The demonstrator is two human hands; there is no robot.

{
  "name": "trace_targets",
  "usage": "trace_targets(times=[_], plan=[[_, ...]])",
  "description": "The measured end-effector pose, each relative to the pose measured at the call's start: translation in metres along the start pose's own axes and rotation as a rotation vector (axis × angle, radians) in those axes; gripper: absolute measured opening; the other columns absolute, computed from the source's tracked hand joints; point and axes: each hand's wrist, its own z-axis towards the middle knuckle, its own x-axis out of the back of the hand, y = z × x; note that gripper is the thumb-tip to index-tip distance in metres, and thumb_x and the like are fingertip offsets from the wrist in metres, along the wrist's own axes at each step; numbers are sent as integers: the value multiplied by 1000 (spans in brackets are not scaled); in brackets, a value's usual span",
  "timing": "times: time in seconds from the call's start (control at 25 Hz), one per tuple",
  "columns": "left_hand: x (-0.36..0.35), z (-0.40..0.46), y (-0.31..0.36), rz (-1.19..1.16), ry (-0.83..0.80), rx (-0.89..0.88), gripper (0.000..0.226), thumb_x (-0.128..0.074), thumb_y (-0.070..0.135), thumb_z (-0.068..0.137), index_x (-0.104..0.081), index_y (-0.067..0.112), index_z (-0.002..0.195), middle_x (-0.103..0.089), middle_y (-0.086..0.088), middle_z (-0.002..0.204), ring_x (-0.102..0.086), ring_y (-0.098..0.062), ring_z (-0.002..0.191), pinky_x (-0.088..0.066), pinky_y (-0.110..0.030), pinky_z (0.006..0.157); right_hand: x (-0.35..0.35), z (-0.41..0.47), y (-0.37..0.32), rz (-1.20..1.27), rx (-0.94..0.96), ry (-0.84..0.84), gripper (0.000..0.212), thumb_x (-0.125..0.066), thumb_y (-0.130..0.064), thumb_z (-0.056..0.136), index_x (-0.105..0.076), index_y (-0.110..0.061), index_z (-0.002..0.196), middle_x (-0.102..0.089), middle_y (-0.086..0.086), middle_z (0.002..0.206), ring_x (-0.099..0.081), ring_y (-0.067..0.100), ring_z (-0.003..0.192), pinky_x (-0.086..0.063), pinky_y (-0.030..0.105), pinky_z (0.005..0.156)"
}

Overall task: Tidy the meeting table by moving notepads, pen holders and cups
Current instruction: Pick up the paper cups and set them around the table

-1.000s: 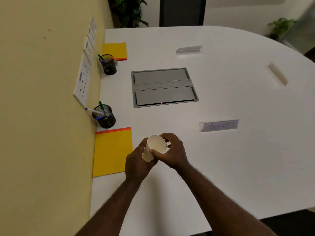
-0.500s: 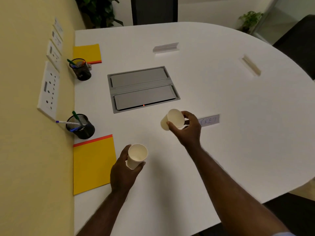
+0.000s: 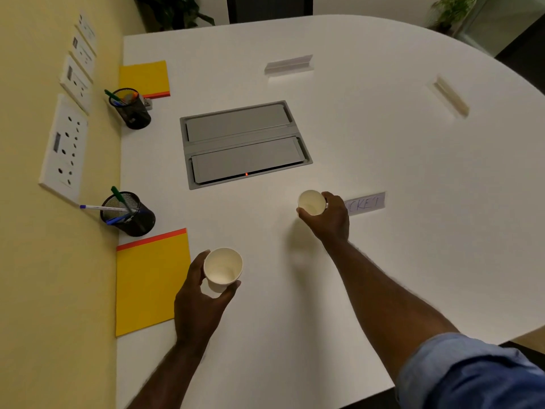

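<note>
My left hand (image 3: 200, 302) grips an upright white paper cup (image 3: 221, 269) just right of the near yellow notepad (image 3: 150, 281). My right hand (image 3: 327, 219) grips a second white paper cup (image 3: 310, 203), upright, beside a name card (image 3: 367, 202) on the white table (image 3: 383, 261). A black mesh pen holder (image 3: 129, 214) with pens stands by the wall above the near notepad. A second pen holder (image 3: 131, 109) stands further back, in front of another yellow notepad (image 3: 146, 78).
A grey cable box (image 3: 244, 143) is set into the table's middle. Two more name card stands (image 3: 289, 64) (image 3: 449, 95) sit at the far side. White sockets (image 3: 63, 149) line the yellow wall on the left. Plants stand beyond the table.
The two cups were stacked together in both hands. They have been pulled apart; the right hand has carried its cup to the right and turned it upright, the left cup has lowered.
</note>
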Motion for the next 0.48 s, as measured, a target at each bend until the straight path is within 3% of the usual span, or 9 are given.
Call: trace_targets(times=[0.28,0.48], plan=[[1,-11,-1,7,13,51,85,-83,36,59,-43,26,133,-59,-7,129,-50,-15,110,-48,-26,80,-18,5,21,-64,-15,-99,77,-80,-56,61,-54,-19,124,-59,1,114,-56,22,109,-44,31,82],[4,-19,-1,13,15,55,84,-81,38,59,-43,26,134,-58,-6,130,-50,-15,112,-49,-28,81,-21,0,28,-68,-7,-146,97,-80,-59,63,-42,-15,140,-53,3,132,-52,22,122,-47,37,97]])
